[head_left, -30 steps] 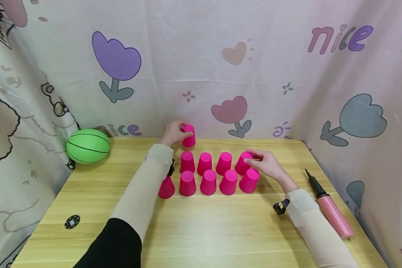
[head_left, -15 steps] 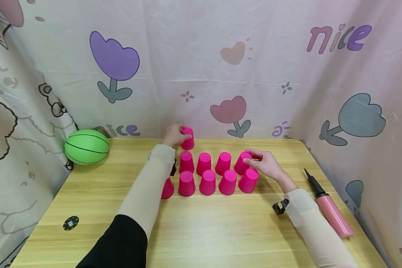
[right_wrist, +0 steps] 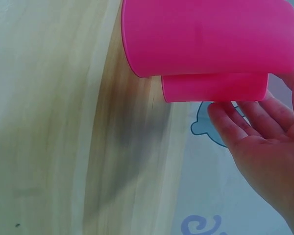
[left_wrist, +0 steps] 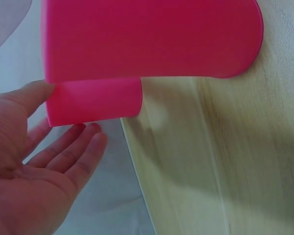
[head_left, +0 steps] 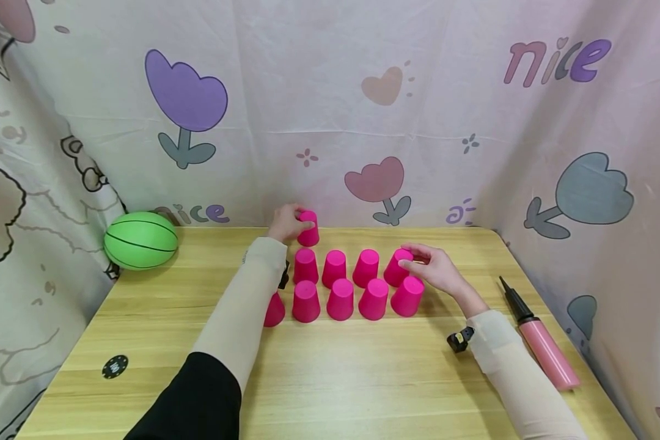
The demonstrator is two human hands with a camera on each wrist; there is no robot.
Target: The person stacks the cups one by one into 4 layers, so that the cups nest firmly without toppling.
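Pink cups stand upside down on the table in two rows, a front row (head_left: 340, 299) and a second row (head_left: 335, 269) behind it. At the back edge, my left hand (head_left: 287, 223) holds a single cup (head_left: 308, 228) between thumb and fingers. That cup (left_wrist: 95, 102) is upright on the wood in the left wrist view, partly hidden by a nearer cup (left_wrist: 152, 39). My right hand (head_left: 434, 266) grips the rightmost cup (head_left: 396, 269) of the second row near its top. In the right wrist view a nearer cup (right_wrist: 210, 36) partly covers it. My left sleeve hides part of the front row's leftmost cup (head_left: 274, 310).
A green ball (head_left: 140, 241) sits at the table's back left corner. A black chip (head_left: 115, 366) lies at the front left. A pink hand pump (head_left: 547, 351) with a black nozzle lies along the right edge. Patterned curtains (head_left: 297, 73) hang close behind the table.
My left hand has drawn its cup slightly toward me, nearer the second row. My right hand stays at its cup. The view has shifted slightly.
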